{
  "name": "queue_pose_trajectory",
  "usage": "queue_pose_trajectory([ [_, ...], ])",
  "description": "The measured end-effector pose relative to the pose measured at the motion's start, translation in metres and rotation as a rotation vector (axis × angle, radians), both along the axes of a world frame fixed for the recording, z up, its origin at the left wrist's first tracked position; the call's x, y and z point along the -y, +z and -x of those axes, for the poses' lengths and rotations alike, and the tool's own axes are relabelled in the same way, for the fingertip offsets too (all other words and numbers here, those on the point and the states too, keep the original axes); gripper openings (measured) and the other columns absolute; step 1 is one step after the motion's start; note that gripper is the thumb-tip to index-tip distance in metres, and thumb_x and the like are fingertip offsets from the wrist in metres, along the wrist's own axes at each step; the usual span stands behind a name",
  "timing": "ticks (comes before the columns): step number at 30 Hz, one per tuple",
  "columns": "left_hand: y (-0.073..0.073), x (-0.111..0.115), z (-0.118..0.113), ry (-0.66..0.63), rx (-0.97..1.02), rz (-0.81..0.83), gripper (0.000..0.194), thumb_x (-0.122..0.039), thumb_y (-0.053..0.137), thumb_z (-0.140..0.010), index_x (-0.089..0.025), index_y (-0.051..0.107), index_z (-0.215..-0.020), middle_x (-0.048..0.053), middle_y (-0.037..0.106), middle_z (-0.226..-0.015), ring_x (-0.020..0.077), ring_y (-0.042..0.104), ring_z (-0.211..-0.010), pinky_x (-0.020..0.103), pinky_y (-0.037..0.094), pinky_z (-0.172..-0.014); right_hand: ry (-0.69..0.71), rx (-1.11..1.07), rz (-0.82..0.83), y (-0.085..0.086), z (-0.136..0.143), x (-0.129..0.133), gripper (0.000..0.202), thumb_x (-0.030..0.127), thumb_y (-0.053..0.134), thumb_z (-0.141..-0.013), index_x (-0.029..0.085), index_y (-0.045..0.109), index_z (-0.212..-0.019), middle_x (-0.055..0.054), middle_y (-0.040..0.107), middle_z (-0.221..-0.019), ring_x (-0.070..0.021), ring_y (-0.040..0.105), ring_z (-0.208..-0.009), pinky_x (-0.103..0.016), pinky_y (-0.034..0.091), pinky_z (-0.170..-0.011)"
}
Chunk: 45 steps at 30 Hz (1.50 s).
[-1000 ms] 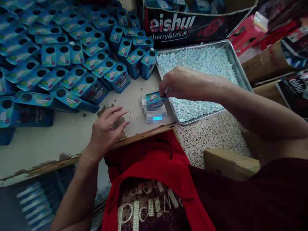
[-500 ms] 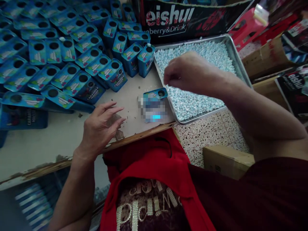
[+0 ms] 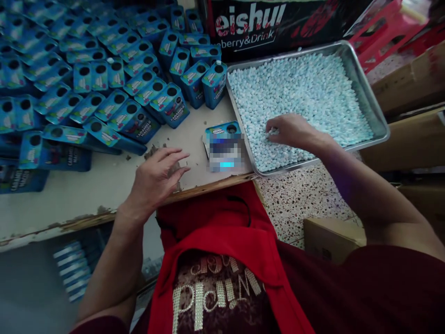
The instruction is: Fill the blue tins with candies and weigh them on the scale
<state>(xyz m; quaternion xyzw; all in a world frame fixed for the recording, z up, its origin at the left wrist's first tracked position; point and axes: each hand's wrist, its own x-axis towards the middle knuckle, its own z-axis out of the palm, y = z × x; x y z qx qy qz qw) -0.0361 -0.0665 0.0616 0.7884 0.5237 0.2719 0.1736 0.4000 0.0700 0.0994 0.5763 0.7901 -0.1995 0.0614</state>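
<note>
My right hand (image 3: pixel 294 132) is down at the pale blue and white candies (image 3: pixel 313 93) in a metal tray (image 3: pixel 377 125). Its fingers are curled, with a few candies between the fingertips. Left of the tray, a blue candy box (image 3: pixel 212 130) with a round hole in its top stands on the table; its front is blurred out by pixels. My left hand (image 3: pixel 156 174) hovers by the table's front edge, fingers apart and holding nothing. The box lies between my two hands, touched by neither.
Many blue boxes (image 3: pixel 139 123) with round top holes crowd the table's (image 3: pixel 104 195) left and back. A black printed carton (image 3: pixel 250 28) stands behind the tray. Red plastic stool (image 3: pixel 389 35) and cardboard boxes (image 3: pixel 330 236) are at the right.
My right hand has dropped from above the tray's left side into the candies, moving right and down. My left hand keeps its open shape. The view has shifted slightly.
</note>
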Motion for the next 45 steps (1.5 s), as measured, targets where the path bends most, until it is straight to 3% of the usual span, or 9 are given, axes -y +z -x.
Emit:
queue_pose_trajectory([
  [5, 0.0, 0.009, 0.002, 0.006, -0.041, -0.021, 0.028, -0.035, 0.075, -0.115, -0.031, 0.085, -0.141, 0.011, 0.084, -0.146, 0.033, 0.083, -0.134, 0.052, 0.07, -0.121, -0.288, -0.323, 0.163, 0.01, -0.007, -0.005, 0.022, 0.028, 0.088, -0.094, 0.016, 0.086, -0.112, -0.004, 0.072, -0.073, -0.0208, 0.067, -0.066, -0.04, 0.047, -0.067],
  [11, 0.003, 0.007, 0.006, 0.017, -0.079, 0.007, 0.029, -0.036, 0.073, -0.115, -0.029, 0.084, -0.141, 0.01, 0.084, -0.145, 0.0331, 0.083, -0.134, 0.051, 0.07, -0.119, -0.191, -0.282, 0.178, 0.011, 0.001, -0.008, 0.018, 0.031, 0.091, -0.093, 0.021, 0.082, -0.105, 0.002, 0.066, -0.073, -0.0163, 0.058, -0.067, -0.037, 0.043, -0.066],
  [19, -0.004, -0.003, 0.003, -0.022, 0.002, 0.019, 0.028, -0.038, 0.071, -0.116, -0.032, 0.085, -0.139, 0.01, 0.085, -0.142, 0.0337, 0.084, -0.132, 0.055, 0.072, -0.118, -0.351, -0.755, 0.331, 0.027, 0.02, -0.009, 0.046, 0.056, 0.107, -0.084, 0.021, 0.078, -0.091, -0.002, 0.068, -0.076, -0.0149, 0.058, -0.068, -0.035, 0.045, -0.063],
  [23, -0.011, -0.002, 0.006, 0.001, 0.025, 0.037, 0.03, -0.043, 0.069, -0.117, -0.03, 0.085, -0.138, 0.008, 0.085, -0.141, 0.0327, 0.083, -0.133, 0.053, 0.072, -0.12, -0.289, -0.746, 0.315, 0.052, 0.047, -0.007, 0.047, 0.06, 0.105, -0.087, 0.023, 0.077, -0.097, 0.001, 0.064, -0.077, -0.0156, 0.057, -0.071, -0.033, 0.047, -0.064],
  [28, -0.019, 0.0, 0.015, 0.012, 0.048, 0.029, 0.028, -0.041, 0.073, -0.116, -0.031, 0.085, -0.14, 0.01, 0.086, -0.141, 0.0329, 0.084, -0.132, 0.05, 0.072, -0.119, -0.073, -0.607, 0.25, 0.073, 0.079, -0.003, 0.039, 0.057, 0.095, -0.097, 0.022, 0.085, -0.111, 0.001, 0.067, -0.077, -0.019, 0.061, -0.077, -0.033, 0.05, -0.068],
  [33, -0.019, -0.001, 0.023, -0.003, 0.063, 0.024, 0.028, -0.041, 0.077, -0.114, -0.031, 0.085, -0.14, 0.01, 0.086, -0.14, 0.0336, 0.086, -0.13, 0.049, 0.073, -0.117, 0.055, -0.516, 0.093, 0.073, 0.092, 0.005, 0.032, 0.046, 0.093, -0.097, 0.019, 0.091, -0.115, 0.001, 0.069, -0.078, -0.0204, 0.063, -0.084, -0.034, 0.049, -0.075],
  [38, -0.012, -0.005, 0.023, -0.002, 0.088, 0.032, 0.027, -0.04, 0.078, -0.114, -0.031, 0.086, -0.137, 0.01, 0.086, -0.139, 0.0339, 0.085, -0.13, 0.049, 0.072, -0.116, 0.023, -0.518, 0.147, 0.068, 0.091, 0.008, 0.042, 0.048, 0.101, -0.089, 0.02, 0.092, -0.119, 0.002, 0.068, -0.075, -0.0216, 0.065, -0.085, -0.035, 0.049, -0.077],
  [42, 0.003, -0.021, -0.003, 0.095, 0.085, -0.059, 0.025, -0.041, 0.078, -0.115, -0.029, 0.085, -0.136, 0.008, 0.087, -0.136, 0.0326, 0.084, -0.129, 0.051, 0.069, -0.12, -0.197, -0.708, 0.182, 0.061, 0.078, -0.005, 0.036, 0.049, 0.099, -0.093, 0.022, 0.088, -0.114, 0.001, 0.066, -0.077, -0.0193, 0.061, -0.076, -0.034, 0.05, -0.069],
  [45, 0.018, -0.044, -0.055, 0.083, 0.022, -0.16, 0.047, -0.043, 0.088, -0.11, -0.027, 0.077, -0.153, 0.012, 0.079, -0.156, 0.037, 0.074, -0.148, 0.057, 0.06, -0.133, -0.43, -0.922, 0.243, 0.05, 0.069, -0.025, 0.029, 0.044, 0.098, -0.095, 0.023, 0.079, -0.101, -0.001, 0.066, -0.083, -0.0158, 0.057, -0.071, -0.031, 0.049, -0.062],
])
